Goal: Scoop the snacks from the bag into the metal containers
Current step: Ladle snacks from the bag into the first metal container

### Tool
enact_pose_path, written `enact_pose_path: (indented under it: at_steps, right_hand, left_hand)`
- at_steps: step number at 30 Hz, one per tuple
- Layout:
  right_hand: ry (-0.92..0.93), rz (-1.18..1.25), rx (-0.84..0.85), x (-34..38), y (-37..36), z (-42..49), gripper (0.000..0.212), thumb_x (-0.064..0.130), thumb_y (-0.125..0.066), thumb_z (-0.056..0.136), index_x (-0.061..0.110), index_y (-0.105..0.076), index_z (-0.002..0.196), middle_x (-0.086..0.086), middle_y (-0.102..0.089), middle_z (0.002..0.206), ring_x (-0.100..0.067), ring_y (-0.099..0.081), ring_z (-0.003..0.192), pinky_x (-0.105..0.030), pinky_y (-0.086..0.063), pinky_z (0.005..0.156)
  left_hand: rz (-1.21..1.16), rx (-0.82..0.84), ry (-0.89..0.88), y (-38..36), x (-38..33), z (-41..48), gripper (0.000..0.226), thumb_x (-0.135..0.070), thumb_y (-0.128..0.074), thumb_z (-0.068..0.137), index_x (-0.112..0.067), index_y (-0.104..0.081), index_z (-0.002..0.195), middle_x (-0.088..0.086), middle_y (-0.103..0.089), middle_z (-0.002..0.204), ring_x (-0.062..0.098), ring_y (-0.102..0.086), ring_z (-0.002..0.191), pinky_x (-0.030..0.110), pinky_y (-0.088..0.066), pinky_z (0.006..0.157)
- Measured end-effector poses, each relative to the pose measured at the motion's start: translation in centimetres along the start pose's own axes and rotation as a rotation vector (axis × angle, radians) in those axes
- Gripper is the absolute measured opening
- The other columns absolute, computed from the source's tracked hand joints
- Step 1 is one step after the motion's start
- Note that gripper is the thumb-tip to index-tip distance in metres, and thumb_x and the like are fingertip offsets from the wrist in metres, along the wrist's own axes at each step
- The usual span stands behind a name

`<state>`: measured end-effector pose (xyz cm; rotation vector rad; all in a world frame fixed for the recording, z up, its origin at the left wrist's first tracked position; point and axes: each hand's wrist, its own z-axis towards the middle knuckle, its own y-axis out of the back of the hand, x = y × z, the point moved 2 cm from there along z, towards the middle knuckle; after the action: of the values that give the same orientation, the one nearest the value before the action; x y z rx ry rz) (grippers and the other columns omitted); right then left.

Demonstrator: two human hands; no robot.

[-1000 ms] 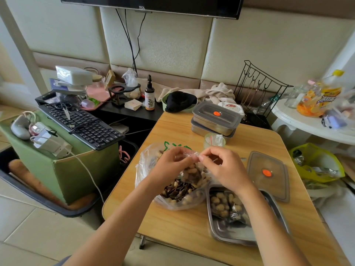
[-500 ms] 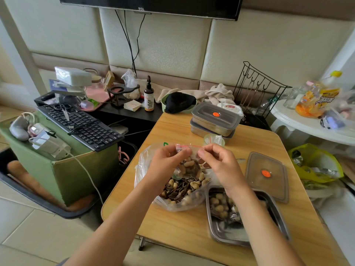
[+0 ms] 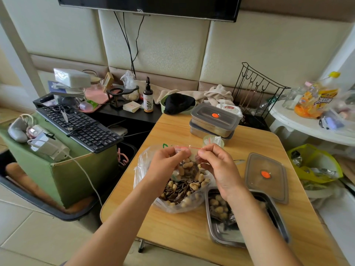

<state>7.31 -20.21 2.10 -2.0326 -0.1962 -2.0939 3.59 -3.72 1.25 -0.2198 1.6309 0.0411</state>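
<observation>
The person is working on the bag (image 3: 149,169) of snacks (image 3: 182,189), which is sitting near the middle of the wooden table (image 3: 172,237). The left hand (image 3: 165,167) and the right hand (image 3: 221,169) are both pinching the top of the clear plastic, right by the thin red strip (image 3: 189,148). The finger ends are close together, one hand on each side.

I think the person is opening the mouth of the bag, so the scooping is not going on at this moment. The open metal container (image 3: 221,235) is waiting at about 4 o'clock from the bag, just beside it, and some nuts are lying in it already. Its lid (image 3: 267,175) is lying flat at about 3 o'clock from the bag. Two closed containers (image 3: 213,121) are sitting stacked at 12 o'clock.

Next, the hands will likely need to pull the two sides gently apart. Pulling too hard may be tipping nuts onto the table. Then one hand should be keeping the bag open while the other is scooping toward 4 o'clock.
</observation>
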Motion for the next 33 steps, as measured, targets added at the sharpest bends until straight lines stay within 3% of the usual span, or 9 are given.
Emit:
enact_pose_path:
  at_steps: [4, 8, 12, 16, 20, 25, 33]
  right_hand:
    - [0.059, -0.088, -0.034, -0.3, 0.0, 0.1, 0.012, 0.012, -0.068, 0.097, 0.012, -0.067, 0.085, -0.027, -0.068, 0.094, -0.023, -0.063, 0.086, -0.04, -0.052, 0.087]
    - [0.073, -0.159, -0.024, -0.5, 0.0, 0.3, 0.014, 0.014, -0.068, 0.098, 0.015, -0.069, 0.084, -0.021, -0.069, 0.093, -0.02, -0.063, 0.086, -0.039, -0.053, 0.086]
    - [0.076, -0.205, 0.009, -0.6, 0.0, 0.2, 0.014, 0.016, -0.066, 0.099, 0.019, -0.07, 0.086, -0.015, -0.072, 0.092, -0.03, -0.068, 0.091, -0.042, -0.056, 0.089]
    - [0.066, -0.201, 0.014, -0.7, -0.2, 0.1, 0.013, 0.02, -0.067, 0.099, 0.02, -0.072, 0.087, -0.015, -0.073, 0.093, -0.024, -0.068, 0.089, -0.042, -0.056, 0.087]
    - [0.065, -0.209, 0.004, -0.8, -0.4, 0.1, 0.012, 0.019, -0.068, 0.099, 0.019, -0.074, 0.088, -0.006, -0.074, 0.088, -0.014, -0.068, 0.086, -0.03, -0.054, 0.08]
    - [0.117, -0.268, -0.018, -0.6, -0.2, 0.2, 0.012, 0.017, -0.067, 0.099, 0.017, -0.071, 0.088, 0.002, -0.071, 0.082, -0.011, -0.065, 0.083, -0.028, -0.054, 0.078]
    - [0.333, -0.498, -0.081, 0.1, -1.0, -0.6, 0.015, 0.017, -0.068, 0.098, 0.02, -0.066, 0.083, 0.009, -0.066, 0.072, -0.004, -0.06, 0.067, -0.012, -0.045, 0.06]
  left_hand:
    - [0.005, 0.026, -0.011, -0.4, 0.0, -0.1, 0.021, -0.027, -0.074, 0.093, -0.01, -0.078, 0.103, 0.018, -0.077, 0.1, 0.044, -0.069, 0.101, 0.055, -0.056, 0.093]
    - [0.054, 0.024, -0.032, -0.6, 0.0, -0.2, 0.011, -0.026, -0.075, 0.092, -0.016, -0.078, 0.095, 0.003, -0.08, 0.087, 0.014, -0.076, 0.084, 0.027, -0.06, 0.076]
    - [0.063, 0.005, -0.041, -0.7, -0.1, -0.3, 0.008, -0.023, -0.075, 0.093, -0.017, -0.077, 0.089, -0.001, -0.079, 0.083, 0.007, -0.075, 0.078, 0.016, -0.056, 0.066]
    - [0.055, -0.005, -0.062, -1.1, -0.3, -0.5, 0.009, -0.017, -0.072, 0.095, -0.015, -0.076, 0.087, -0.001, -0.078, 0.077, 0.005, -0.074, 0.071, 0.015, -0.054, 0.059]
    - [0.056, -0.009, -0.069, -1.1, -0.4, -0.6, 0.008, -0.016, -0.071, 0.096, -0.012, -0.076, 0.091, -0.001, -0.078, 0.077, 0.007, -0.075, 0.071, 0.016, -0.054, 0.059]
    - [0.057, -0.005, -0.071, -1.0, -0.4, -0.6, 0.009, -0.019, -0.074, 0.093, -0.01, -0.075, 0.092, -0.001, -0.078, 0.079, 0.008, -0.075, 0.075, 0.017, -0.056, 0.063]
    - [0.065, -0.057, -0.094, -1.1, -0.1, -0.8, 0.02, -0.022, -0.074, 0.093, -0.002, -0.076, 0.095, 0.001, -0.078, 0.081, 0.009, -0.075, 0.077, 0.016, -0.055, 0.063]
